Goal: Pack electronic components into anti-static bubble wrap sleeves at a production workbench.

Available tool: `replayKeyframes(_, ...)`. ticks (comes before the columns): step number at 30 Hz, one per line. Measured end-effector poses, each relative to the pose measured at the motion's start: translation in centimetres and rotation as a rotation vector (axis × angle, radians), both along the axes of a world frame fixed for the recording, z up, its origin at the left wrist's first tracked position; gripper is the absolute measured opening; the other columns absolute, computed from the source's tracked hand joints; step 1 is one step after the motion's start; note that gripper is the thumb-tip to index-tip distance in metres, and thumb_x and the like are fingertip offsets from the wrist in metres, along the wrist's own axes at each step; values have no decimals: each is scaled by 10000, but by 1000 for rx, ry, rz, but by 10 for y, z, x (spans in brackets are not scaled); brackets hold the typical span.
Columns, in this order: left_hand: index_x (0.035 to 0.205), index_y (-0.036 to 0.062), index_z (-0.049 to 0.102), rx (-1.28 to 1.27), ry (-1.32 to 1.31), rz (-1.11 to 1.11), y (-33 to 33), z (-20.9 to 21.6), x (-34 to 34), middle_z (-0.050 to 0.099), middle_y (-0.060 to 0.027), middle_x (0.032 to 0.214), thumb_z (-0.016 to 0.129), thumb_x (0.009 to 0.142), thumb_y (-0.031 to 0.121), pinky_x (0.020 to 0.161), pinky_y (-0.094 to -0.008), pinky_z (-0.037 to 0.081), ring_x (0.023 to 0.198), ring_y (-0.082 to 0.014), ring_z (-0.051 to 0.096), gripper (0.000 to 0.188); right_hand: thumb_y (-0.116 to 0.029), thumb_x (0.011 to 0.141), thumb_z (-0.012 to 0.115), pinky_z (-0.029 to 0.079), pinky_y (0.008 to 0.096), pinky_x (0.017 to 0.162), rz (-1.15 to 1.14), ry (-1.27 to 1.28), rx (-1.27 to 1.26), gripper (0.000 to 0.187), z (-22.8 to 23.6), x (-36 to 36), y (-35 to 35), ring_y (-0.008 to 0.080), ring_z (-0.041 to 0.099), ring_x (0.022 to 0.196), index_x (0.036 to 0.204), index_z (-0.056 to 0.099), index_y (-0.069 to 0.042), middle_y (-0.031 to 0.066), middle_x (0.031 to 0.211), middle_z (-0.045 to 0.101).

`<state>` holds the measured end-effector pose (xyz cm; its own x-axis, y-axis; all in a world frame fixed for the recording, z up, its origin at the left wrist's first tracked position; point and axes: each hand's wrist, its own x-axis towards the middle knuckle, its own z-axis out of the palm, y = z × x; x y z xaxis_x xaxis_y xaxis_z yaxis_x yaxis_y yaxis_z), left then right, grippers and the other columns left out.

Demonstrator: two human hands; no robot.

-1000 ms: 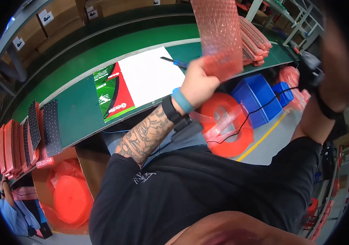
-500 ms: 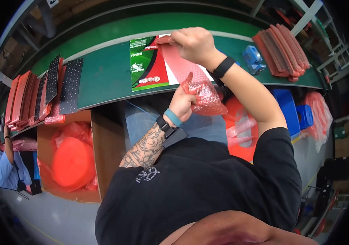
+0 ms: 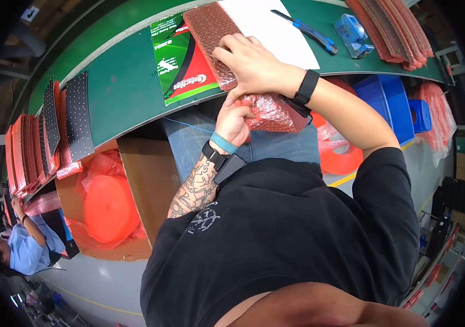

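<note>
My left hand (image 3: 232,122) is closed on red bubble wrap (image 3: 278,113), whose loose part hangs bunched over the table's front edge. Just above it, my right hand (image 3: 254,68) lies on a dark flat panel covered with red bubble wrap (image 3: 209,35). Its fingers are spread over the panel's right side, and its thumb reaches down to my left hand. The panel sits partly over a green and red printed sheet (image 3: 172,65), with a white sheet (image 3: 276,32) to its right.
A blue utility knife (image 3: 314,35) lies on the white sheet, beside a blue tape dispenser (image 3: 353,35). Wrapped panels stand at both sides (image 3: 393,32) (image 3: 28,147). Below are a cardboard box (image 3: 140,180) holding a red wrap roll, and blue bins (image 3: 387,106). Far left, a person in light blue (image 3: 33,248) works.
My right hand has come down from the far table edge onto the panel, close to my left hand. The wrapped panel and the knife now show; the view has shifted.
</note>
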<state>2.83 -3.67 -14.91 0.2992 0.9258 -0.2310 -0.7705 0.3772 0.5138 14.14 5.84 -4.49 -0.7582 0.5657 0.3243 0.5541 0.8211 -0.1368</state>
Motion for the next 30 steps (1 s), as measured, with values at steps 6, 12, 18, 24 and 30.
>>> replayKeyframes(6,1432,-15,412,14,-136,-17,-2,7,-6,552,-214,1363,439,818,-121,1045,-498,499,1283,-362,554,624,-439,493,942,423,464,1011,38,109,-4,897,-22,8,16,353,496,1234,1208,563,-52,137,1272,523)
replayKeyframes(12,1505,-5,323,11,-530,-70,0,16,-10,469,-223,1479,391,1042,244,1137,-565,394,1375,-390,466,530,-311,609,927,451,431,1022,131,221,-107,785,-22,40,28,334,515,1249,1256,573,-45,132,1300,533)
replayKeyframes(18,1526,9,294,-57,-268,3,4,7,-7,437,-202,1524,285,1060,549,1147,-576,372,1402,-371,439,713,-121,700,880,517,370,922,-143,318,-384,642,-32,86,5,285,613,1090,1278,609,-45,111,1192,604)
replayKeyframes(24,1524,15,305,-98,-251,19,5,9,-9,435,-203,1526,294,1073,515,1149,-569,373,1397,-368,446,674,-64,717,853,535,327,836,-168,468,-609,560,-42,89,-2,257,644,928,1243,662,-47,101,1060,643)
replayKeyframes(30,1481,-21,370,-73,-231,64,-1,17,-4,505,-198,1464,379,1079,436,1115,-513,433,1332,-339,525,609,-74,719,847,528,351,863,-167,455,-463,505,-30,82,-4,262,636,966,1201,699,-60,104,1060,638)
